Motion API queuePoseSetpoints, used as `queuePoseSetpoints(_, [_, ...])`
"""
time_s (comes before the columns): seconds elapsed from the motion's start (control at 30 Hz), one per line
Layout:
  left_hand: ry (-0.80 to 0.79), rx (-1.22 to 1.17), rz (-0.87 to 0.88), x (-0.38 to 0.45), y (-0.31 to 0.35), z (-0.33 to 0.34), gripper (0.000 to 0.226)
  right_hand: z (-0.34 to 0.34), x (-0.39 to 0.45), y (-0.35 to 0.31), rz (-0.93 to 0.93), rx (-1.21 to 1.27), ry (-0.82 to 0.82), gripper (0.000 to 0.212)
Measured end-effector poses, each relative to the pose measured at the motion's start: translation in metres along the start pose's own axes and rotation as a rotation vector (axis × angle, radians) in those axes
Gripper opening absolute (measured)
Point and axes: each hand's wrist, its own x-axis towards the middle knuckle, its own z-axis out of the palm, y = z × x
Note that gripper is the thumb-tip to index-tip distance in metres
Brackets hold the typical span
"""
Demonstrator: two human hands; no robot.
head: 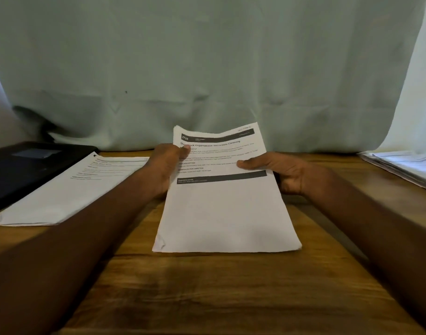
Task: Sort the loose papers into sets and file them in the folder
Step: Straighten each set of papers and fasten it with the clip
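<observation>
A stack of printed white papers (225, 209) with black header bars is in the middle of the wooden table, its far end raised and its near edge down on the wood. My left hand (167, 165) grips its left edge, thumb on the top sheet. My right hand (277, 170) grips the right edge, thumb lying across the print. A second set of papers (69, 192) lies flat to the left. The black folder (26, 165) lies closed at the far left, partly under that set.
More papers (405, 168) are stacked at the table's right edge. A pale green cloth (207, 68) hangs as a backdrop right behind the table. Bare wood (207, 291) shows in front of the held stack.
</observation>
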Motion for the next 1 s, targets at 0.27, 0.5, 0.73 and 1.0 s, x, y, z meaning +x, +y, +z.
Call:
queuePoseSetpoints(0.27, [-0.107, 0.165, -0.01, 0.0, -0.011, 0.007, 0.027, -0.013, 0.005, -0.003, 0.027, 0.056, 0.15, 0.037])
queuePoseSetpoints(0.5, [0.002, 0.156, 0.134, -0.003, -0.009, 0.012, 0.02, -0.01, 0.007, 0.0, 0.038, 0.008, 0.178, 0.037])
queuePoseSetpoints(0.73, [0.097, 0.12, 0.08, -0.004, -0.005, 0.009, 0.017, -0.009, 0.008, 0.0, 0.053, -0.012, 0.175, 0.027])
queuePoseSetpoints(1.0, [-0.029, 0.157, 0.052, -0.004, -0.015, 0.007, 0.03, -0.009, 0.011, 0.005, 0.04, -0.052, 0.203, 0.041])
